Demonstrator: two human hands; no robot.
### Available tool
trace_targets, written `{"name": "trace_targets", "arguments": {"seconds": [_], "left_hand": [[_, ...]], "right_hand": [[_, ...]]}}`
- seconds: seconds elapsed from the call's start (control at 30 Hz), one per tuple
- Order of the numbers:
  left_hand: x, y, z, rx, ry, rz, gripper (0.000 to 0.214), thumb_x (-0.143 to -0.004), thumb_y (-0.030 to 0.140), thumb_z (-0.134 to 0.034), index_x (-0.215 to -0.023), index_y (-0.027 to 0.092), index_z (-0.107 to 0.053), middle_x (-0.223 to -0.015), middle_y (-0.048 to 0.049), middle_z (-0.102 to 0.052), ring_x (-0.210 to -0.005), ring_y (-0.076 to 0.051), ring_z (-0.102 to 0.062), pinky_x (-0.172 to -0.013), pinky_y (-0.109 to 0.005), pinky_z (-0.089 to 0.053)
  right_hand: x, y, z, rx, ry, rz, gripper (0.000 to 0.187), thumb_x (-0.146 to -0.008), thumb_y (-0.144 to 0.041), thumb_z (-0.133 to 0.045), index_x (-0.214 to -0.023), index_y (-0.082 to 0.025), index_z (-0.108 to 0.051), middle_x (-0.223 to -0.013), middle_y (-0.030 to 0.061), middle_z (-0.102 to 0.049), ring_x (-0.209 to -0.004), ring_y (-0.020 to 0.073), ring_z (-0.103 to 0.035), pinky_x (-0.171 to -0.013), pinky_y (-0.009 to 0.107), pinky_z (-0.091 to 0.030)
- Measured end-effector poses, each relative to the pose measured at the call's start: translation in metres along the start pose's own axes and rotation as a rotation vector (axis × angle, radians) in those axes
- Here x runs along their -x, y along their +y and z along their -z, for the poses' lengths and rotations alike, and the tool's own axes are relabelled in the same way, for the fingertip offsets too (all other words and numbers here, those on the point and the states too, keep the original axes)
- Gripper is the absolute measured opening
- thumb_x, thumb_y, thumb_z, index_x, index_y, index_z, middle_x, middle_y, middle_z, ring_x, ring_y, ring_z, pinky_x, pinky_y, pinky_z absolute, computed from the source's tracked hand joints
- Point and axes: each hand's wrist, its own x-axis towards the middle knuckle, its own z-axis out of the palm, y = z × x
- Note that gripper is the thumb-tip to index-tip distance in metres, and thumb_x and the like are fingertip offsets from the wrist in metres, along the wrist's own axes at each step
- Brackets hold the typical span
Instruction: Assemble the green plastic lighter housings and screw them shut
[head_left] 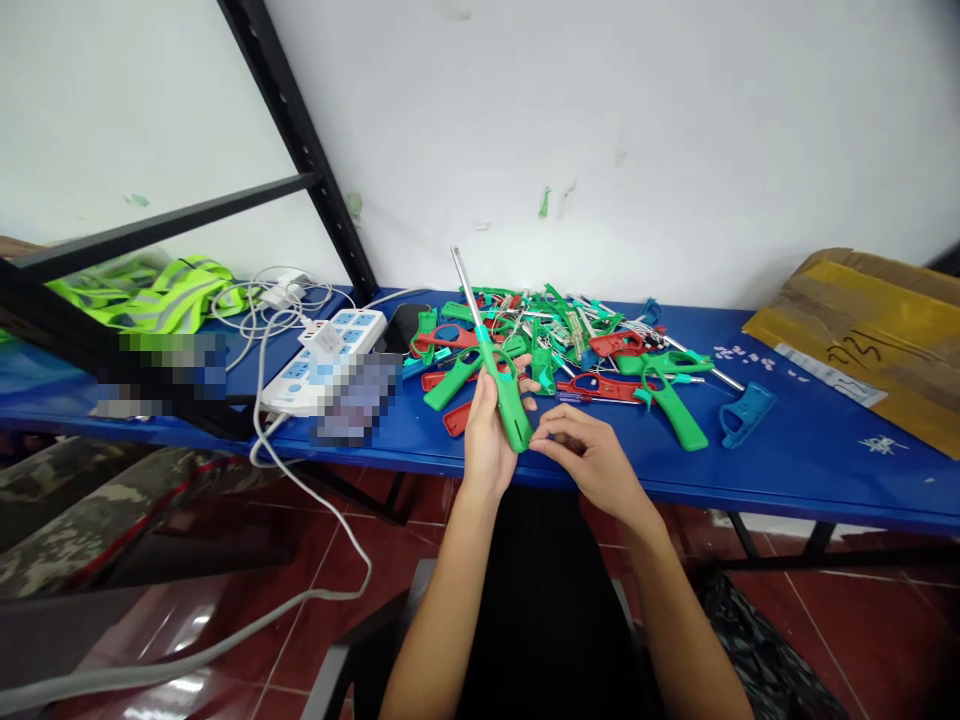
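My left hand [486, 432] grips a green long-nosed lighter [504, 385] by its handle, its metal tube pointing up and to the left. My right hand [583, 452] has its fingertips pinched at the bottom end of that handle. Both hands hover over the near edge of a blue table [810, 450]. Just beyond them lies a heap of green, red and blue lighter handles and metal tubes [570, 345]. A separate green lighter [671, 395] and a blue handle shell [742, 412] lie to the right of the heap.
A white power strip [330, 355] with cables sits left of the heap, its grey cord [300, 480] hanging to the red tiled floor. Neon yellow vests [161, 295] lie far left behind a black metal frame [300, 140]. A cardboard box [870, 335] stands at right.
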Motion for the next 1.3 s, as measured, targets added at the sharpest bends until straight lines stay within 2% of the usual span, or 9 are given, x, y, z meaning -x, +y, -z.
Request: {"name": "trace_targets", "arguments": {"seconds": [0.23,0.4,0.5,0.7,0.83,0.9,1.03,1.17,1.3], "left_hand": [[0.000,-0.001,-0.002,-0.009,-0.012,-0.013,0.032,-0.109,0.048,-0.070,-0.127,0.022,-0.073,-0.138,-0.0123,-0.080,-0.090,-0.018,-0.078,-0.078,-0.028,-0.063],[0.005,0.001,-0.002,-0.014,-0.035,-0.028,0.034,-0.106,0.049,-0.072,-0.127,0.023,-0.074,-0.130,-0.0109,-0.082,-0.111,-0.026,-0.081,-0.100,-0.038,-0.065],[0.012,0.002,0.001,-0.014,-0.044,-0.081,0.037,-0.102,0.051,-0.076,-0.128,0.024,-0.075,-0.122,-0.0093,-0.083,-0.115,-0.028,-0.081,-0.105,-0.042,-0.063],[0.019,0.003,0.002,0.007,-0.039,-0.053,0.039,-0.102,0.054,-0.076,-0.133,0.030,-0.072,-0.121,-0.0073,-0.080,-0.089,-0.022,-0.078,-0.085,-0.038,-0.065],[0.010,0.004,0.000,0.058,0.056,0.006,0.037,-0.105,0.055,-0.073,-0.131,0.029,-0.071,-0.113,-0.0059,-0.082,-0.070,-0.014,-0.070,-0.063,-0.026,-0.058],[0.004,0.003,0.000,0.074,0.105,0.000,0.036,-0.106,0.056,-0.072,-0.127,0.027,-0.072,-0.100,-0.0038,-0.081,-0.064,-0.011,-0.066,-0.055,-0.020,-0.052],[-0.003,0.000,-0.002,0.062,0.143,0.004,0.036,-0.107,0.057,-0.071,-0.118,0.023,-0.072,-0.087,-0.0019,-0.077,-0.052,-0.008,-0.055,-0.042,-0.016,-0.040],[-0.007,0.000,-0.004,0.063,0.172,0.043,0.034,-0.106,0.055,-0.072,-0.111,0.021,-0.072,-0.099,-0.0040,-0.078,-0.048,-0.005,-0.048,-0.036,-0.015,-0.031],[-0.008,0.003,-0.004,0.097,0.164,0.090,0.024,-0.106,0.045,-0.071,-0.107,0.021,-0.072,-0.107,-0.0056,-0.078,-0.052,-0.006,-0.049,-0.036,-0.015,-0.030]], "right_hand": [[-0.004,0.003,0.001,0.006,-0.052,-0.061,0.020,-0.102,-0.042,-0.079,-0.095,-0.024,-0.078,-0.100,0.0034,-0.071,-0.078,0.0172,-0.056,-0.070,0.032,-0.042],[-0.008,0.001,0.002,-0.118,-0.099,-0.235,0.044,-0.090,-0.056,-0.090,-0.112,-0.024,-0.070,-0.087,-0.0037,-0.065,-0.067,0.0136,-0.048,-0.063,0.029,-0.040],[-0.008,0.000,0.004,-0.178,-0.220,-0.258,0.046,-0.094,-0.058,-0.085,-0.119,-0.022,-0.070,-0.091,-0.0013,-0.071,-0.070,0.0140,-0.054,-0.067,0.029,-0.042],[-0.003,0.001,0.005,-0.208,-0.305,-0.299,0.039,-0.102,-0.055,-0.078,-0.114,-0.020,-0.067,-0.065,-0.0071,-0.064,-0.062,0.0131,-0.053,-0.067,0.028,-0.041],[-0.005,0.001,0.005,-0.046,-0.246,-0.231,0.043,-0.100,-0.056,-0.080,-0.121,-0.020,-0.074,-0.073,-0.0039,-0.069,-0.066,0.0146,-0.058,-0.066,0.028,-0.045],[-0.009,0.002,0.009,0.102,-0.123,-0.147,0.043,-0.102,-0.054,-0.078,-0.129,-0.021,-0.074,-0.084,-0.0005,-0.073,-0.069,0.0163,-0.062,-0.065,0.029,-0.048],[-0.018,0.010,0.025,0.675,0.160,-0.007,0.031,-0.114,-0.035,-0.056,-0.135,-0.025,-0.077,-0.122,0.0114,-0.076,-0.092,0.0235,-0.074,-0.067,0.033,-0.050],[-0.022,0.016,0.037,1.042,-0.013,-0.045,0.033,-0.113,-0.024,-0.052,-0.133,-0.021,-0.078,-0.127,0.0135,-0.076,-0.089,0.0254,-0.075,-0.052,0.034,-0.036],[-0.023,0.003,0.036,1.055,-0.007,-0.001,0.030,-0.115,-0.026,-0.051,-0.129,-0.022,-0.077,-0.125,0.0138,-0.076,-0.089,0.0255,-0.076,-0.050,0.034,-0.035]]}}
